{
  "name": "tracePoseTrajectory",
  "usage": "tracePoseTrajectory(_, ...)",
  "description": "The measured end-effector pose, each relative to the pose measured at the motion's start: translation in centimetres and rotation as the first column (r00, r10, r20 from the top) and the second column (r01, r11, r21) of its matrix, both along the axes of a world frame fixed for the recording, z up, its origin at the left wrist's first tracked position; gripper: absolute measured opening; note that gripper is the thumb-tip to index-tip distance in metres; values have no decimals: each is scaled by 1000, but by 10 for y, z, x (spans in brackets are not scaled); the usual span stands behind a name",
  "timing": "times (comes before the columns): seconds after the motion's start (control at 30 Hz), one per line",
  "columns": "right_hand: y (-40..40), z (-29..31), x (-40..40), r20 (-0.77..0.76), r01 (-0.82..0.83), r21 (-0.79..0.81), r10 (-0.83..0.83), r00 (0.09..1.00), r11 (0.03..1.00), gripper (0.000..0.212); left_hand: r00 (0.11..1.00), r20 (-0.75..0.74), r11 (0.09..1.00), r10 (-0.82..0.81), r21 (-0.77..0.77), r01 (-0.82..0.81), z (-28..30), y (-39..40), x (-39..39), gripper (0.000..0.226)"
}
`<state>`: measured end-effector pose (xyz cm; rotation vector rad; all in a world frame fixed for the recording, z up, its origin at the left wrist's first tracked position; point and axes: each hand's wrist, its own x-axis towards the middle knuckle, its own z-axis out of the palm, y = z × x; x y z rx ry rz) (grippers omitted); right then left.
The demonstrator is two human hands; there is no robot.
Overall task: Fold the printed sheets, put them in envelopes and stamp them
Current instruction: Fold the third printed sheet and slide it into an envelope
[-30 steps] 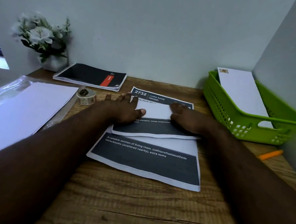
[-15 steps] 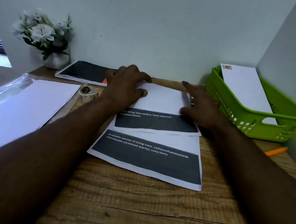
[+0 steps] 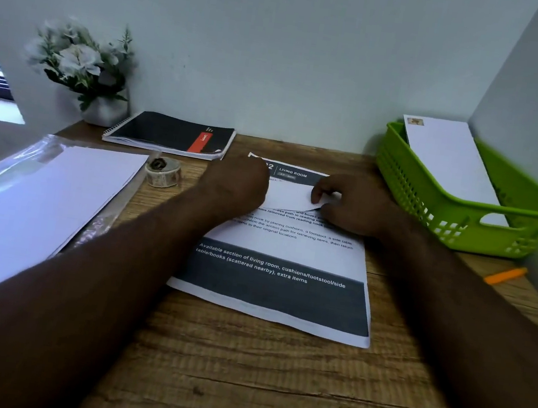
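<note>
On the wooden worktop [image 3: 272, 375], far to the left of both hands, lies a stack of white envelopes [image 3: 31, 203] in a clear plastic sleeve. Behind it stands a small pot of white flowers [image 3: 83, 70], and a black spiral notebook [image 3: 170, 134] lies just behind and left of the left hand. A roll of stamps [image 3: 163, 172] sits close to the left of that hand. The left hand [image 3: 239, 186] rests on the printed sheet [image 3: 280, 267]; its back faces the camera and hides the fingers, so I cannot tell whether they are curled or straight. The sheet lies in the middle of the worktop, under both hands, and a white folded part [image 3: 291, 196] of it sits between them. The right hand [image 3: 349, 204] has its fingers curled and pinches the edge of this folded part. Right of the right hand stands a green basket [image 3: 431, 204] with a stamped envelope [image 3: 451, 162] leaning inside. An orange pen [image 3: 504, 275] lies near the basket, on the worktop.
</note>
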<state>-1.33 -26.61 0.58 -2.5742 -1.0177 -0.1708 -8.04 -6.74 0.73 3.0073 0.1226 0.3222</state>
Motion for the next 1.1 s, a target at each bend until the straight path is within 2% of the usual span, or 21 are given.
tracePoseTrajectory(0.1, 0, 1, -2, -86, 3, 60, 2, 996, 998, 7, 995, 39, 981, -87, -168, 92, -7, -4, 5, 29)
tracePoseTrajectory(0.2, 8, -7, 4, 4, 29, 66, -29, 1000, 997, 7, 990, 43, 968, -132, -210, 138, -15, -8, 11, 26)
tracePoseTrajectory(0.23, 12, -10, 5, 26, 29, 55, -31, 999, 998, 7, 990, 34, 970, -139, -197, 143, -17, -9, 12, 26)
tracePoseTrajectory(0.33, 24, -19, 6, 22, 17, -20, -17, 1000, 1000, 30, 990, -32, 983, -134, -132, 128, -17, -14, 15, 37)
tracePoseTrajectory(0.4, 31, -19, 2, 58, 76, -114, -70, 996, 991, 40, 990, -73, 987, -121, -112, 112, -15, -14, 16, 43)
tracePoseTrajectory(0.5, 37, -18, -1, 56, 131, -187, -123, 991, 973, 43, 986, -123, 990, -116, -88, 105, -13, -12, 20, 46)
tracePoseTrajectory(0.63, 39, -17, -5, 96, 159, -252, -139, 986, 955, 43, 974, -204, 992, -98, 61, 113, -14, -16, 23, 46)
tracePoseTrajectory(0.77, 40, -17, -6, 145, 206, -282, -171, 975, 937, 43, 971, -233, 987, -59, 133, 92, -11, -22, 18, 44)
tracePoseTrajectory(0.87, 34, -14, -2, 159, 273, -278, -236, 959, 921, 41, 976, -214, 987, -26, 148, 59, -6, -30, 11, 41)
tracePoseTrajectory(0.93, 29, -15, 1, 189, 298, -265, -254, 949, 917, 47, 982, -189, 983, -13, 178, 47, -3, -33, 7, 42)
tracePoseTrajectory(1.0, 27, -15, 1, 210, 305, -248, -257, 943, 919, 53, 988, -156, 964, 15, 265, 27, -2, -34, 5, 41)
tracePoseTrajectory(1.1, 28, -16, 0, 236, 329, -255, -272, 933, 909, 40, 995, -86, 911, 59, 412, -18, -5, -35, 4, 37)
